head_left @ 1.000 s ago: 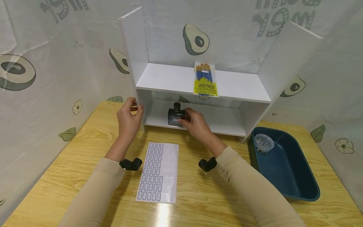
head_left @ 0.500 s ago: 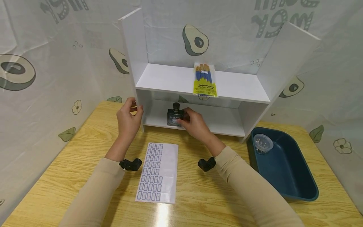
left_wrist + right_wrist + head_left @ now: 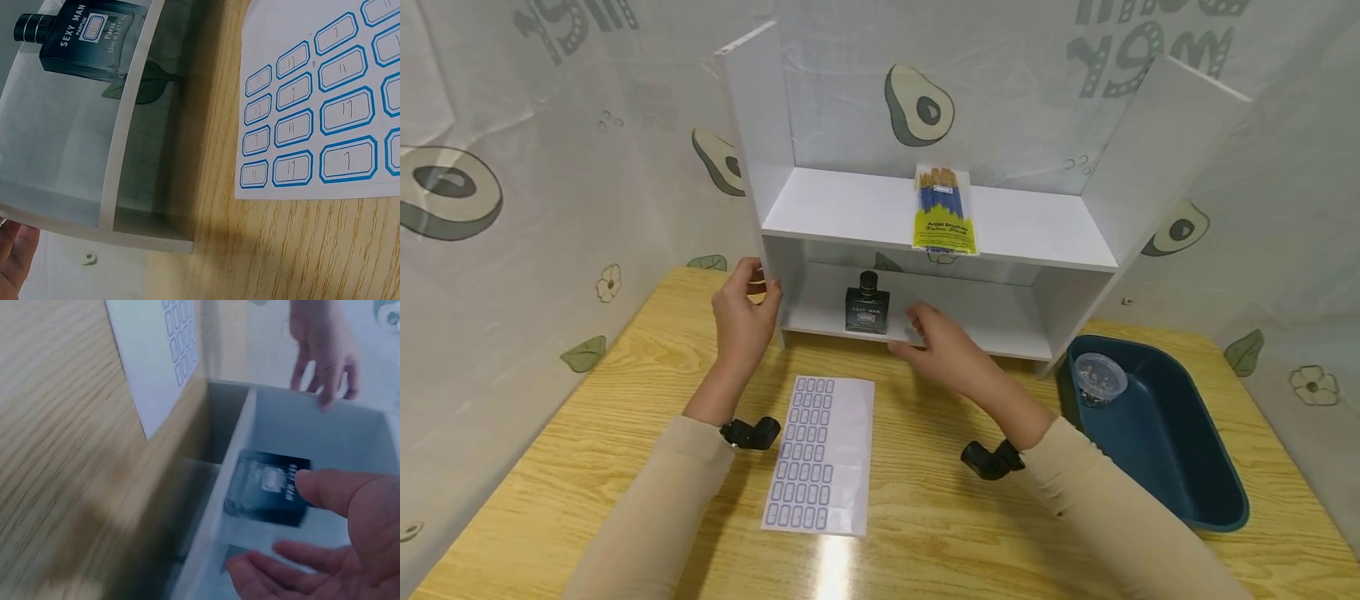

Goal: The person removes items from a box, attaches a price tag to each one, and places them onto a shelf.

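A dark perfume bottle (image 3: 867, 310) with a black cap stands upright on the lower board of the white shelf (image 3: 1000, 321). Its front carries a small blue-framed label, readable beside "SEXY MAN" in the left wrist view. My right hand (image 3: 951, 350) is just right of the bottle, thumb and fingers spread apart, holding nothing. At the shelf's left side panel, my left hand (image 3: 743, 312) grips the front edge between thumb and fingers. A white sheet of blue-framed stickers (image 3: 820, 454) lies on the table before the shelf, some of its right part bare.
A pack of artist brushes (image 3: 943, 210) lies on the upper board, overhanging its front edge. To the right, a dark blue bin (image 3: 1157, 442) holds a round clear tub (image 3: 1099, 379). A patterned curtain hangs behind and beside the table.
My right hand has let go of the perfume bottle and drawn back to the right, its fingers parting. The bottle stays in place, and my left hand keeps its grip on the panel.
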The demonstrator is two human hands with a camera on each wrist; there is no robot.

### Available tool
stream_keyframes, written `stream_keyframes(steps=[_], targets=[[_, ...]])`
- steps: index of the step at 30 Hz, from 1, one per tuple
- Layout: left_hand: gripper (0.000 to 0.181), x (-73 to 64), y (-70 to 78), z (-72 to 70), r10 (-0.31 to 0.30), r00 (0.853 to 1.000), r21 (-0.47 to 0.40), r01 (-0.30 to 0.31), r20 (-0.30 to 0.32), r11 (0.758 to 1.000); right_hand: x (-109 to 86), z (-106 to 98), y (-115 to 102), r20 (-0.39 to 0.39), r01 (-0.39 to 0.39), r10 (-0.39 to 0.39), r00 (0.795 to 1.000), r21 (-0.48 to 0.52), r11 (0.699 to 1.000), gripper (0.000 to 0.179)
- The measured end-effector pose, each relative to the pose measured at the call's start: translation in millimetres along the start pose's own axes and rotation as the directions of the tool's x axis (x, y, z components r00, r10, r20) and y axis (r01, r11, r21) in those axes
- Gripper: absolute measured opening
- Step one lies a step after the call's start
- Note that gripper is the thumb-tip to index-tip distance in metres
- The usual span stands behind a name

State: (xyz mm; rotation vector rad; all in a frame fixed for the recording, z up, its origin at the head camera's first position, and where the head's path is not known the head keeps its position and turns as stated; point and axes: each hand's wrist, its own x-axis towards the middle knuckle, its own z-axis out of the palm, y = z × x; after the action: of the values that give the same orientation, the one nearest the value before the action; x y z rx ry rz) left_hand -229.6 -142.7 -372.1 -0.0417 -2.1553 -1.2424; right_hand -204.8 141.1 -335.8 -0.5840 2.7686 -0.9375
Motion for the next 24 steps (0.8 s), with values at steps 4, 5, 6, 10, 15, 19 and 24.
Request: stream_keyframes(steps=[4,5,6,10,15,19,24], targets=[[0.024,-0.6,-0.4,2.3,-0.007,1.000,0.008,0.007,0.009,1.000,-34.8,-20,10,0.026,0.043,-0.043,0.999,0.005,0.999,0.042],[0.024,-0.6,-0.5,2.4,-0.007,1.000,0.009,0.007,0.009,1.000,-43.6,-26,14,0.031,0.055,-0.055,0.998,0.015,0.998,0.037],[0.024,-0.5,-0.5,2.3,-0.008,1.000,0.010,0.008,0.008,1.000,-52.4,-31,18,0.032,0.070,-0.071,0.997,0.018,0.997,0.034],[0.025,-0.6,-0.5,0.1,-0.010,1.000,0.008,0.010,-0.002,1.000,-83.7,-54,37,0.025,0.094,-0.094,0.995,-0.006,0.996,0.028],[0.024,-1.1,-1.5,-2.2,0.002,1.000,0.020,-0.002,-0.005,1.000,-113.5,-79,68,-0.021,0.047,-0.050,0.999,-0.115,0.992,0.026],[0.023,-1.0,-1.8,-1.9,0.005,1.000,0.026,-0.005,0.001,1.000,-127.6,-98,103,-0.061,-0.006,-0.005,0.998,-0.186,0.982,0.023],[0.023,-0.2,0.1,-1.2,0.001,1.000,0.022,-0.001,0.009,1.000,-134.8,-119,149,-0.113,-0.102,0.076,0.991,-0.246,0.964,0.030]])
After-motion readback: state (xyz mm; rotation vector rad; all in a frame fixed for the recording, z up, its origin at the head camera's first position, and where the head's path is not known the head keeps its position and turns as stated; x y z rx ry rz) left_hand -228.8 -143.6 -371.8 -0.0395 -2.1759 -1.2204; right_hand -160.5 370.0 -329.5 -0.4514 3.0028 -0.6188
